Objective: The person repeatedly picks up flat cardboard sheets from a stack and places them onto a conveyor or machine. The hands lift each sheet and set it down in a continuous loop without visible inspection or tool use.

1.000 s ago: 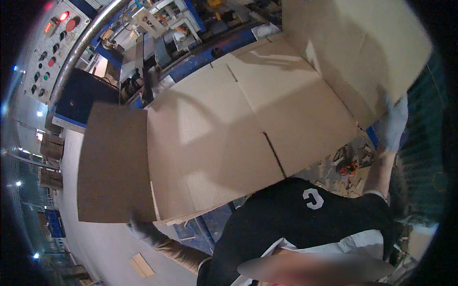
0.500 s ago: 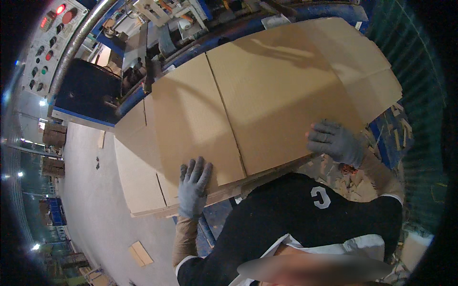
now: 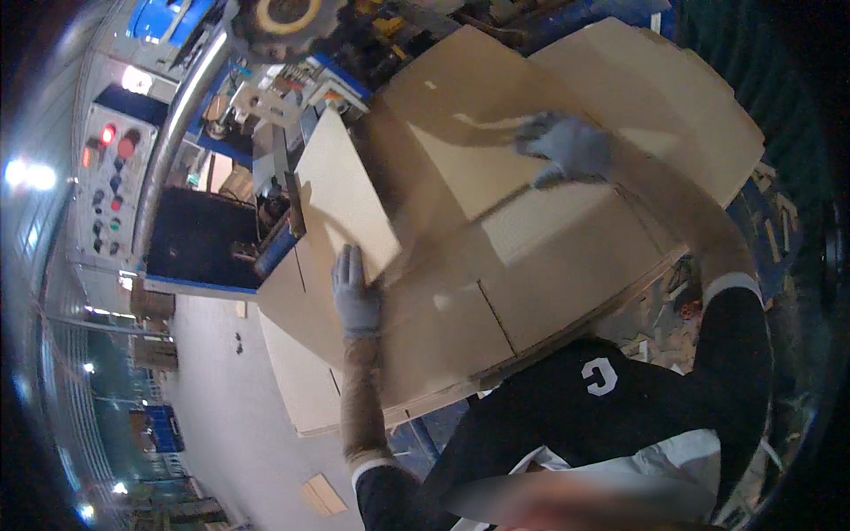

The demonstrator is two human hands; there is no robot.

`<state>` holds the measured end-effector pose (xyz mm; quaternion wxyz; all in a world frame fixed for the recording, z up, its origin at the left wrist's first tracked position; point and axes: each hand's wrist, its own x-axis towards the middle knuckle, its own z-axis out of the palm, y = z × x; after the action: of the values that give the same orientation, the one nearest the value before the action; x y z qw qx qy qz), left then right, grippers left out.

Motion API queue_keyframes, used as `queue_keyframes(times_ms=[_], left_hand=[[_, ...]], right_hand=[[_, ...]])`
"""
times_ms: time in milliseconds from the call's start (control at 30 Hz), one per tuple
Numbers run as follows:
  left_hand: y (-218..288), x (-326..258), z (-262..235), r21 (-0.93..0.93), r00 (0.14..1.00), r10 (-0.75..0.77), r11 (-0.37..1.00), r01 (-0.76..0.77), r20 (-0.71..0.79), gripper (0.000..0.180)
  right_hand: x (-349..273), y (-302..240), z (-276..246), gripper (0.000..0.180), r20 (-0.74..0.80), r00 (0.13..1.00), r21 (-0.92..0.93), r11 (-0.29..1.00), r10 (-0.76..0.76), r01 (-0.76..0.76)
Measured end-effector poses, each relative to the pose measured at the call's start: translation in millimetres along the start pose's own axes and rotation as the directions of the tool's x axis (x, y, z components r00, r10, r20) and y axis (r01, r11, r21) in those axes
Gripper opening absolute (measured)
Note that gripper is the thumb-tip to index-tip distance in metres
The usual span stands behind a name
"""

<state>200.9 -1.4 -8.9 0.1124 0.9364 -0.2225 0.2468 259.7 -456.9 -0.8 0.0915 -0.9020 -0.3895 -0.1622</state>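
Note:
A flat brown cardboard sheet [image 3: 469, 124] is tilted up and bent above a stack of similar cardboard sheets [image 3: 443, 327]. Its narrower left panel [image 3: 341, 190] stands up at an angle near the machine. My left hand [image 3: 356, 296], in a grey glove, rests against the lower edge of that panel with its fingers stretched out and side by side. Farther right, my right hand [image 3: 567, 149], also gloved in grey, lies over the wider part of the sheet, thumb and fingers apart. Motion smears its fingertips a little.
A machine with a blue frame [image 3: 283, 252] and a dark round wheel [image 3: 288, 18] stands at the far left. Beside it is a control panel [image 3: 113, 181] with buttons and red lights. Cardboard scraps [image 3: 660, 305] lie at the right. A flat cardboard piece [image 3: 324, 496] is on the floor.
The top cardboard sheet has moved away from me and bent up. Both hands have shifted forward, the right one also leftward over the sheet. The view has turned, showing the wheel.

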Motion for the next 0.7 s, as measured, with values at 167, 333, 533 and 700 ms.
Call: queue_keyframes(times_ms=[167,333,533,700], left_hand=[[-28.3,57.9,27.5,0.232,0.982,-0.184,0.955,0.188,-0.037,0.057],[-33.1,-0.2,1.0,0.180,0.910,-0.378,0.896,0.406,-0.170,0.074],[-37.0,-148.4,-80.6,0.190,0.108,-0.881,0.021,0.982,-0.461,0.081],[-75.8,-214.6,-108.0,-0.275,-0.109,-0.963,-0.038,0.961,-0.247,0.064]], right_hand=[[38.0,25.1,21.6,0.059,0.128,0.951,-0.103,0.958,0.281,-0.269],[-58.5,-5.4,-37.6,0.052,-0.002,0.942,-0.053,0.941,0.334,-0.334],[-216.2,-40.4,-81.7,0.058,-0.401,0.375,-0.091,0.371,0.836,-0.924],[-251.8,-68.7,-30.8,0.056,-0.428,0.070,0.132,0.139,0.901,-0.982]])
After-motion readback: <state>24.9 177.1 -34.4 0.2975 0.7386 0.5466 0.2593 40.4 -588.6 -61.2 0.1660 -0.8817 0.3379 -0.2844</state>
